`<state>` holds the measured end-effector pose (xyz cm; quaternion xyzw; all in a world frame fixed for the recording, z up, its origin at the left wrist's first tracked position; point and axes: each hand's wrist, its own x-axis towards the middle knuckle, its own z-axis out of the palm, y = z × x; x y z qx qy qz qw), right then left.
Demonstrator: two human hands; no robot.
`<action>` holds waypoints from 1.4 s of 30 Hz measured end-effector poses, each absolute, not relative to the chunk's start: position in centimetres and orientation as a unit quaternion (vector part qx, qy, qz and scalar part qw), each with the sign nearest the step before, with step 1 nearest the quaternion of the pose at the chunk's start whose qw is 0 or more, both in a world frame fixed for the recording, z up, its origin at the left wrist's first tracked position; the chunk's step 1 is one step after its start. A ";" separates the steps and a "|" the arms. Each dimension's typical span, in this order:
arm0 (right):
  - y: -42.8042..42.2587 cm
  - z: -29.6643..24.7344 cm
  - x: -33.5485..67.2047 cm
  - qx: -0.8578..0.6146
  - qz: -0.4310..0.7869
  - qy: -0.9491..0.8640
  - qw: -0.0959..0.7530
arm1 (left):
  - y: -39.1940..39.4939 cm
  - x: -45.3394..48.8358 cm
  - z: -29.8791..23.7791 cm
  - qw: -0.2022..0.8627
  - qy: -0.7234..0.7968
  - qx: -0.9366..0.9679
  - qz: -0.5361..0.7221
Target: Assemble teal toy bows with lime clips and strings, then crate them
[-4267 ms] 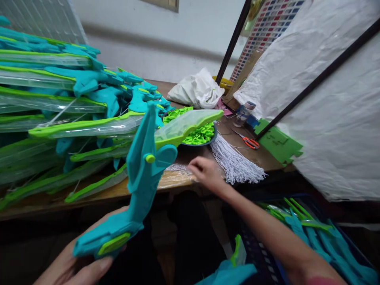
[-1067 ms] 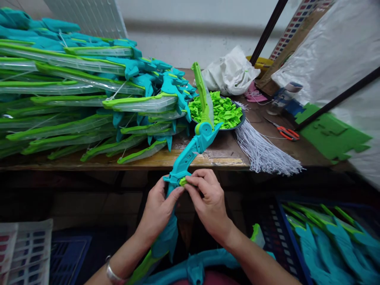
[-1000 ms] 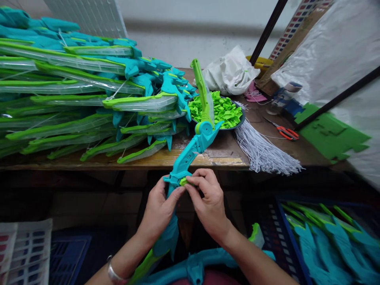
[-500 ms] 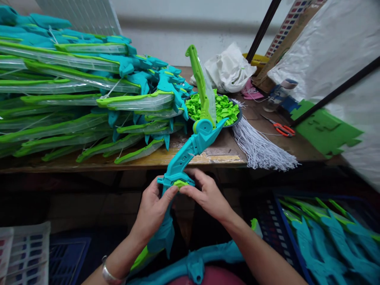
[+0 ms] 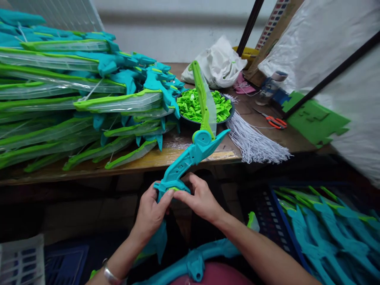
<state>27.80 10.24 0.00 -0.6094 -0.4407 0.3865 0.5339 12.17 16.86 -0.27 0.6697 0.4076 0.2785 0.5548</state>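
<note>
A teal and lime-green toy bow (image 5: 192, 148) stands tilted up over the table's front edge, its green limb wrapped in clear plastic. My left hand (image 5: 151, 211) grips its teal handle from the left, thumb on top. My right hand (image 5: 200, 198) pinches the same handle from the right, fingertips on a small green piece set into it. A dark bowl of small green plastic pieces (image 5: 204, 107) sits just behind the bow, and a bundle of white strings (image 5: 253, 138) lies to its right.
A big stack of finished bows (image 5: 74, 95) fills the table's left half. Orange scissors (image 5: 274, 122), a white bag (image 5: 218, 65) and green foam (image 5: 314, 120) lie at the back right. A blue crate of bows (image 5: 320, 229) stands lower right. Another bow part (image 5: 196, 263) rests on my lap.
Earlier my right hand reached to the table while the left held the bow. Both hands now work at the handle, and the bow has dropped slightly and tilted more to the right.
</note>
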 end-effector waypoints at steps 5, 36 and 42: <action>9.3 -0.7 28.5 -0.600 0.412 -0.455 0.512 | 17.6 11.6 -0.3 0.613 0.396 0.648 0.217; 7.8 -1.3 45.9 -0.808 -0.054 -0.444 0.383 | 21.5 11.1 1.5 0.727 0.311 0.612 -0.007; 5.8 -2.7 39.2 -0.775 0.092 -0.379 0.497 | 20.0 14.5 0.8 0.801 0.277 0.531 0.008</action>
